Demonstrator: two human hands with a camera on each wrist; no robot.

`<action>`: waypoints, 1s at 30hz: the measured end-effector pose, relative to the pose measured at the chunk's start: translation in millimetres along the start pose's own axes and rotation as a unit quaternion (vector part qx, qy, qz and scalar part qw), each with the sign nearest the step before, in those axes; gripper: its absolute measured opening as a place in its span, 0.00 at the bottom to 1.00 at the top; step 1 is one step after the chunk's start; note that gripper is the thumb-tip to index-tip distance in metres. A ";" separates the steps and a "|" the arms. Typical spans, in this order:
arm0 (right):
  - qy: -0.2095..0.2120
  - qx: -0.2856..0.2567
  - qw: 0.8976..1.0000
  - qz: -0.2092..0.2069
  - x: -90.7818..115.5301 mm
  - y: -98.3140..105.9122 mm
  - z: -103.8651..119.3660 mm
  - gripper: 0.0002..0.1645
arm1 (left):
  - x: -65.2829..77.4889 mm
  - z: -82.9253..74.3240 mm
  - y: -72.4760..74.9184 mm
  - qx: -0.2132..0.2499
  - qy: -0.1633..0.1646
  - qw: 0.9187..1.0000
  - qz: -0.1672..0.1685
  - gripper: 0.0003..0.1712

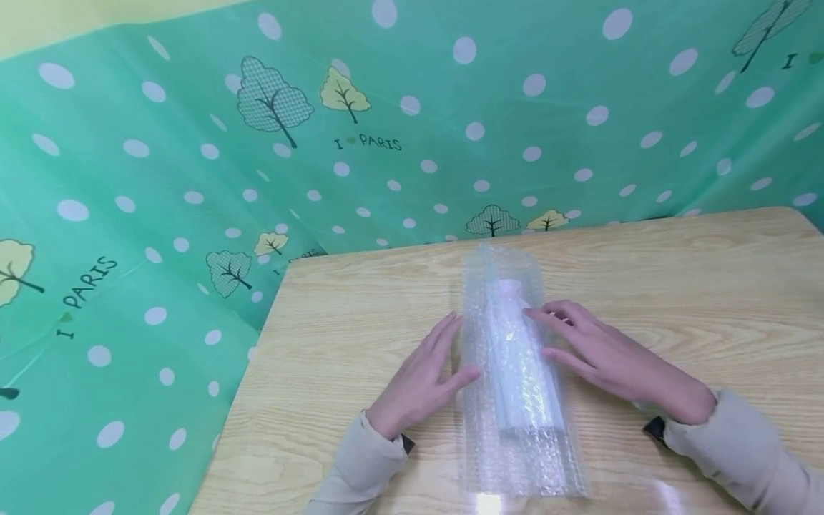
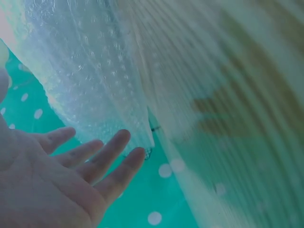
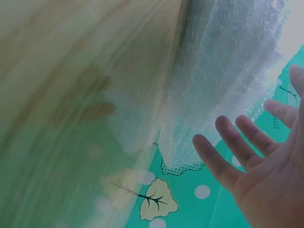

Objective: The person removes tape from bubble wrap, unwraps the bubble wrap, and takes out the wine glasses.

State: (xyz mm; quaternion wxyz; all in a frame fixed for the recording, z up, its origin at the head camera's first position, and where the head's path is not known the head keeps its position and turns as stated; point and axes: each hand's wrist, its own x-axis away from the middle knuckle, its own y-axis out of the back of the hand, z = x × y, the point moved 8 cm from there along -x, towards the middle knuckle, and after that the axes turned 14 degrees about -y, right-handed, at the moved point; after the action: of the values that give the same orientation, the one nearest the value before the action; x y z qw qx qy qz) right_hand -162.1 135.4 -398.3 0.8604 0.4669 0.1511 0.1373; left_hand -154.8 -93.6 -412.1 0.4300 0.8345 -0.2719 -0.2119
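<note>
A pale bottle (image 1: 518, 357) lies on the table inside clear bubble wrap (image 1: 479, 443), its narrow neck towards the far edge. The wrap runs past the bottle at both ends. My left hand (image 1: 421, 383) is at the wrap's left side, fingers extended and thumb reaching over its edge. On the other side, my right hand (image 1: 592, 350) has its fingertips right at the wrap beside the bottle's shoulder. Both wrist views show spread fingers, the left hand (image 2: 71, 175) and the right hand (image 3: 261, 156) each alongside the bubble wrap.
The wooden table (image 1: 335, 343) is glossy and reflects light near its front. A green cloth (image 1: 412, 136) with white dots, trees and lettering hangs behind it and along the left side. Grey-white sleeves (image 1: 740, 450) cover both forearms.
</note>
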 end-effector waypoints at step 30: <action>0.035 -0.011 0.999 -0.035 -0.9 4.3 12.5 0.22 | -1.5 -3.4 -8.6 0.022 -0.006 1.000 0.015 0.50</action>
State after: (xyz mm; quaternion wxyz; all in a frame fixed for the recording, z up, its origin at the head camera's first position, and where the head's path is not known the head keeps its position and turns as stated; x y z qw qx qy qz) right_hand -158.5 127.7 -388.1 0.8640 0.4463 0.1964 0.1250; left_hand -151.6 -86.5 -417.2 0.4130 0.8383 -0.2914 -0.2043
